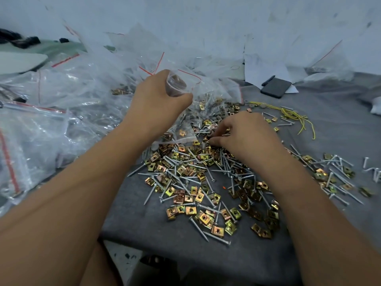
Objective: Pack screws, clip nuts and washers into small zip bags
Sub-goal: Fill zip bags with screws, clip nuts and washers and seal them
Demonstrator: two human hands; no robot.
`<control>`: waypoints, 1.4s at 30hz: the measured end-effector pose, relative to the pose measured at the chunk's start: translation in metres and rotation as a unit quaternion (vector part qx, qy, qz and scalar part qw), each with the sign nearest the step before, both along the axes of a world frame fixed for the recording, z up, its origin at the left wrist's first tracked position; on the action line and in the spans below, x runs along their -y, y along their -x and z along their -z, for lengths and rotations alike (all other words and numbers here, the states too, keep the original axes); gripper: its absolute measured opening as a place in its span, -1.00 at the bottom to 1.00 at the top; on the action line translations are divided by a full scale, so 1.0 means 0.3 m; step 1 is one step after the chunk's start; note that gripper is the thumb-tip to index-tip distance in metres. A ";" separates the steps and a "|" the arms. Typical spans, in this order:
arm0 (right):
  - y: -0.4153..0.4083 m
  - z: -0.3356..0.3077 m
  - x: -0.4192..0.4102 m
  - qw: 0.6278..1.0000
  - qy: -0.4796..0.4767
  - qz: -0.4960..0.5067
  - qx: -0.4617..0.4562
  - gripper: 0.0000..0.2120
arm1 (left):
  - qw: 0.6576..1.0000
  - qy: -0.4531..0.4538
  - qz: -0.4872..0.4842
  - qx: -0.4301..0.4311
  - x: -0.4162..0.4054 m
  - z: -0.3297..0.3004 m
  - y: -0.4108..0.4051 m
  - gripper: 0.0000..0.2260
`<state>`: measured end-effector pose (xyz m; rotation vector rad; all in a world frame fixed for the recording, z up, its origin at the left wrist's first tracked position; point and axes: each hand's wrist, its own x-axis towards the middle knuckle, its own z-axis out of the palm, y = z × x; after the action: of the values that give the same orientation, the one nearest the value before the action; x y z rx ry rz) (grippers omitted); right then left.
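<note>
Small zip bag point(181, 112): being held open above the worktop point(206, 252) by the left hand point(158, 96), fingers curled round its mouth. Screws point(181, 178) and clip nuts point(198, 211): lying heaped beneath, being pinched at by the right hand point(245, 133). Empty bags point(51, 112): piled left.

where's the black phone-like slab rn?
Head view, upper right: the black slab lies flat on the grey cloth, beyond the yellow cord, partly overlapping a white paper sheet, with a dark pen at its left edge.
</note>
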<state>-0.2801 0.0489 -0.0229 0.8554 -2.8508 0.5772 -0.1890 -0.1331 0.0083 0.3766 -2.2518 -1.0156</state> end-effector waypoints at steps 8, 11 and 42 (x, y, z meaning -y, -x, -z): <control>0.018 0.014 -0.010 1.000 0.005 0.011 0.020 -0.86 | 1.000 0.006 0.003 -0.003 0.002 0.000 0.000 -0.82; 0.028 0.029 -0.032 0.978 0.162 -0.016 0.128 -0.82 | 1.000 0.003 0.004 -0.007 0.003 -0.001 0.000 -0.83; 0.022 0.040 0.005 0.942 0.276 0.035 0.189 -0.84 | 1.000 -0.006 0.025 0.012 -0.016 -0.012 -0.015 -0.87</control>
<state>-0.2867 0.0473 -0.0350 0.5861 -2.7490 1.5811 -0.1844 -0.1283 0.0118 0.3401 -2.2884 -1.0564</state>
